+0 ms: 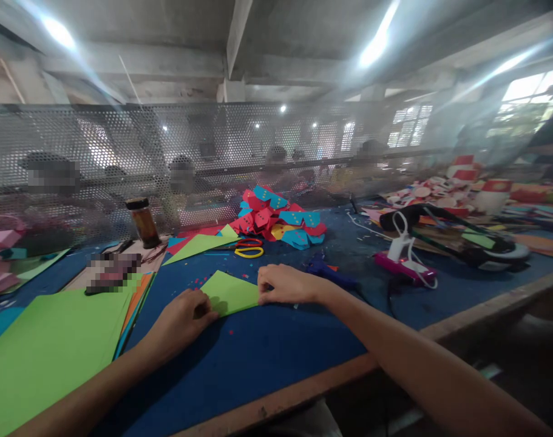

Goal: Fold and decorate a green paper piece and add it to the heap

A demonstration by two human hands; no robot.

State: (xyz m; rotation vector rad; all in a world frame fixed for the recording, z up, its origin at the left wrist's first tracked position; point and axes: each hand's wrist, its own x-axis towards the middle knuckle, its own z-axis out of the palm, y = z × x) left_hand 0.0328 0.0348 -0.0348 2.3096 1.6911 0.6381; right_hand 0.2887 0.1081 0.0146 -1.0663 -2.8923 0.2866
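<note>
A folded piece of light green paper (233, 290) lies on the blue tabletop (276, 346) in front of me. My left hand (188, 312) pinches its left corner between curled fingers and thumb. At its right corner, my right hand (285, 284) is closed on the edge, thumb near the bottom fold. Just beyond the sheet are scissors (249, 247) with yellow and red handles. Another green paper piece (201, 244) lies behind, left of the scissors. To the left is a stack of large green sheets (62, 340), with orange and blue sheets showing beneath its right edge.
A pile of red and blue cut paper (280, 218) stands at the back. A dark-lidded jar (142, 223) stands at back left. Right of my hand lie a blue glue gun (333, 273) and a magenta-and-white device (404, 267). A perforated metal screen (203, 152) runs behind the table.
</note>
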